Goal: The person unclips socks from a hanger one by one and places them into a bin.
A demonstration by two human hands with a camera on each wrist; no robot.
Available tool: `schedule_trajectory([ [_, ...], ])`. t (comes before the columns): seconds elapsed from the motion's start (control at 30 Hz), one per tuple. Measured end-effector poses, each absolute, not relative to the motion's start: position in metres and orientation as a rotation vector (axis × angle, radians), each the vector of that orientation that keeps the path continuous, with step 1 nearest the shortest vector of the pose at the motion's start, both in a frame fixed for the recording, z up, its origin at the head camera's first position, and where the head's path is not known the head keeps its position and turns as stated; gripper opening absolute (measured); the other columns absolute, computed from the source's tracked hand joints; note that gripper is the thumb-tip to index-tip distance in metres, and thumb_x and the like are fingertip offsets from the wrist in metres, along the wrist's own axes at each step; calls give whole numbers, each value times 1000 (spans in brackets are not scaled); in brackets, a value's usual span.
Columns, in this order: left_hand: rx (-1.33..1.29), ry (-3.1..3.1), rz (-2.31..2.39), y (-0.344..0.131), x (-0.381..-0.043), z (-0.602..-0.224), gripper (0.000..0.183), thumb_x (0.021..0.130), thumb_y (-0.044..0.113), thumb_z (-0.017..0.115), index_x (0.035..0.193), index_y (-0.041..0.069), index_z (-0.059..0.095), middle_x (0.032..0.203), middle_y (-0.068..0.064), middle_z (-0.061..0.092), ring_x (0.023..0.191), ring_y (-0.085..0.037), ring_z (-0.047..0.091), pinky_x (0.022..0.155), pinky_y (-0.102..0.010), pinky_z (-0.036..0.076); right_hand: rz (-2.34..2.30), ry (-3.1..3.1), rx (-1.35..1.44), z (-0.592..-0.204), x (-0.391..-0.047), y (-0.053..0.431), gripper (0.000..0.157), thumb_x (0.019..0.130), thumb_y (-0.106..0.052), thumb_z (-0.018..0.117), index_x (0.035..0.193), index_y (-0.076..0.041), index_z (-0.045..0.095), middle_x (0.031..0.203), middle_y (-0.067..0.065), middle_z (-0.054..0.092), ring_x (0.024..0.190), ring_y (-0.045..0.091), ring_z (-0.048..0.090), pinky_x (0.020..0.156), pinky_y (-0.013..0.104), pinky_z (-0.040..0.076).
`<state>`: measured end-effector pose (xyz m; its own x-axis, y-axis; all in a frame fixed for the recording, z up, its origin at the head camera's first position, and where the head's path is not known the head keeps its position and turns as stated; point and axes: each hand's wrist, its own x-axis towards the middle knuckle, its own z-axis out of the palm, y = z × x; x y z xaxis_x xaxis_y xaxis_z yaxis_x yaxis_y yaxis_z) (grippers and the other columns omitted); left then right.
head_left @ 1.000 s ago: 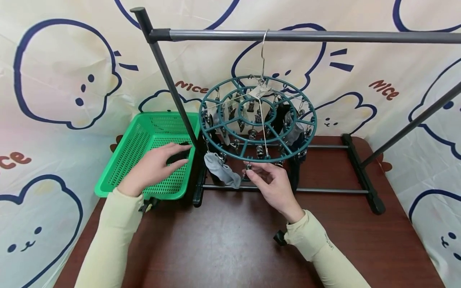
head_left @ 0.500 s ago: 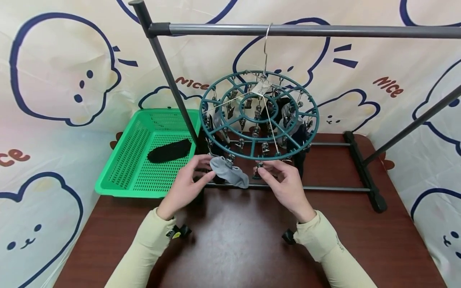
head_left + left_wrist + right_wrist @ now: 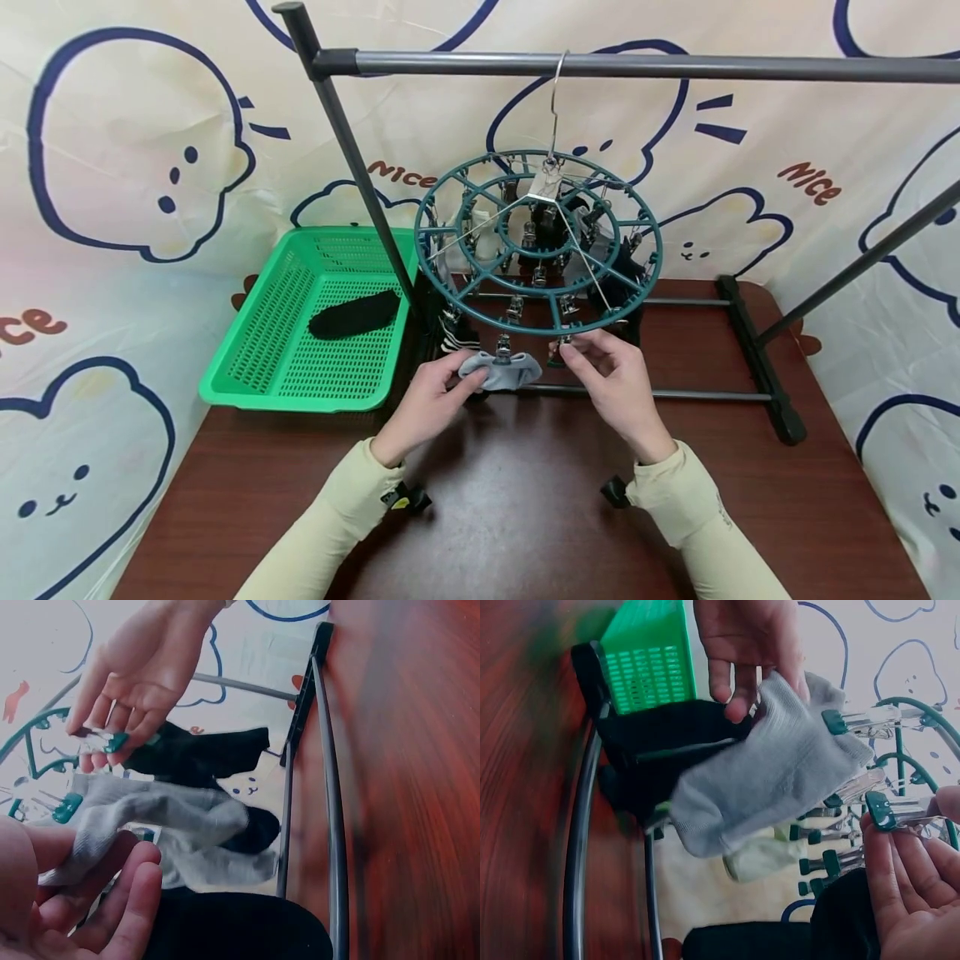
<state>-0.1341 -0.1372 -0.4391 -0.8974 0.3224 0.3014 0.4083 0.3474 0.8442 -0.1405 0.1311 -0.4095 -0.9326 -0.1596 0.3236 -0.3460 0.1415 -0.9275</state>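
Observation:
A grey sock (image 3: 506, 372) hangs from a clip at the near rim of a round green drying hanger (image 3: 658, 250). My left hand (image 3: 432, 404) pinches the sock's left end between thumb and fingers; in the left wrist view the grey fabric (image 3: 97, 832) passes between them. Just to the right, my right hand (image 3: 621, 396) pinches a metal clip with green tips (image 3: 904, 812) on the same rim. Nothing shows in that clip's tips. Several dark, grey and striped socks hang from other clips, partly hidden by the rings.
On the left stands a green basket (image 3: 277, 402) with a black sock (image 3: 354, 316) lying in it. A grey metal rack (image 3: 465, 63) carries the hanger by its hook. The rack's foot (image 3: 759, 367) is on the brown table (image 3: 525, 517).
My left hand has left the basket and moved right to the grey sock, now pinching it. The black sock stays in the basket. The hanger has turned, with my right hand's clip shifting right.

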Motion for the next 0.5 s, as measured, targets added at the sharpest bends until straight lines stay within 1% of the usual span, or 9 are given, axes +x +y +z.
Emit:
schedule_trajectory([
  [0.1,-700,-2499,-1609,-133,-133,-438,10,105,15,63,108,9,70,85,-2,67,72,-8,59,66,-24,48,1901,-2233,485,-411,-141,134,20,102,-6,65,118,5,70,106,6,78,94,8,72,80,21,56],
  [0.17,-713,-2494,-1597,-131,-132,-437,9,105,15,63,106,10,70,82,-1,63,69,-8,55,64,-24,46,1921,-2185,480,-412,-141,135,22,102,-4,65,121,4,69,106,3,77,95,9,73,82,21,57],
  [0.3,-735,-2499,-1564,-127,-131,-435,8,105,15,63,105,11,69,80,1,62,66,-7,54,61,-24,45,1924,-2084,495,-412,-139,136,32,99,0,66,131,1,66,106,10,76,98,13,74,86,23,57],
  [0.33,-735,-2501,-1557,-126,-131,-434,8,105,15,63,105,11,69,80,2,62,66,-7,54,61,-24,46,1899,-2064,502,-411,-139,135,34,98,2,67,133,1,65,107,10,75,98,13,73,86,23,58],
  [0.43,-734,-2502,-1552,-124,-130,-433,8,104,15,63,105,12,70,83,2,65,66,-7,55,61,-24,48,1796,-1986,495,-410,-136,133,33,95,8,68,127,3,67,109,4,70,100,15,70,87,22,57],
  [0.5,-738,-2499,-1551,-123,-130,-433,8,104,14,64,106,12,71,84,1,66,66,-7,56,60,-25,49,1729,-1881,484,-408,-134,131,27,92,12,69,118,9,67,110,2,66,101,16,66,89,22,55],
])
